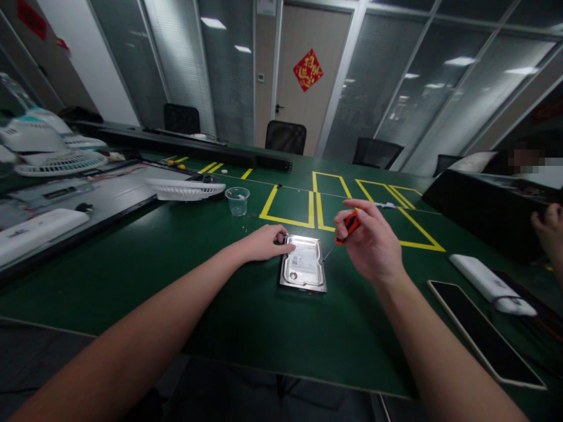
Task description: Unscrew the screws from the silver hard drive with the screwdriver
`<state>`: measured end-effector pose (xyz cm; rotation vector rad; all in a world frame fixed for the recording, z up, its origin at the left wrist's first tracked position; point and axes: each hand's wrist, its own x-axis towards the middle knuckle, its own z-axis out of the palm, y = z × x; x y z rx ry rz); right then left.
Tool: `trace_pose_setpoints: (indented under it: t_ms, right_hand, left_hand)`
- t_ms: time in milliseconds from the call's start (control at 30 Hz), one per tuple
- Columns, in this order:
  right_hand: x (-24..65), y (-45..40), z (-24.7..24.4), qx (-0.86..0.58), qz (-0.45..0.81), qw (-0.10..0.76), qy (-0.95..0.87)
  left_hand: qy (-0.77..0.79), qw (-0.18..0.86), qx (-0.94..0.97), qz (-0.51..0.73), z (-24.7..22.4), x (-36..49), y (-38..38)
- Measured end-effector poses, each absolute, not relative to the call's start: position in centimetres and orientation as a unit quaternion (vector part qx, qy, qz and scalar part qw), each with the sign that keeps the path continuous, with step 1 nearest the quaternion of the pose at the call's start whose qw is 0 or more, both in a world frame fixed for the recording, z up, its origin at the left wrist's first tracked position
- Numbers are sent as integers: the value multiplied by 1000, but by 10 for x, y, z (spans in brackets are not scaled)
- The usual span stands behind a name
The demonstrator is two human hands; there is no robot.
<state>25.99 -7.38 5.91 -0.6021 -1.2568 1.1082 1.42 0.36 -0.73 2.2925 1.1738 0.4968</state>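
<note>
A silver hard drive (304, 264) lies flat on the green table, its labelled metal cover facing up. My left hand (264, 241) grips its far left corner, the thumb on the cover and the fingers curled along the edge. In my right hand (373, 243) is a red and black screwdriver (350, 225), slanted down to the left. Its thin shaft ends at the drive's right edge, near a notch in the cover; whether the tip sits in a screw is too small to tell.
Beyond my left hand stands a clear plastic cup (238, 203), with a white fan grille (185, 189) beside it. White fans (48, 146) and an open panel fill the left. At right are a dark slab with a pale rim (484, 331), a white bar (492, 285) and another person's hand (549, 228).
</note>
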Motion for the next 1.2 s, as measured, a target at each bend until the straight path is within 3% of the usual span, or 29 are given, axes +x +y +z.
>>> trace_pose_setpoints:
  t_ms: [1200]
  right_hand:
    - [259,-74,60,-252,474,643,-546]
  left_hand:
    - [435,263,845,166,-4,13,2]
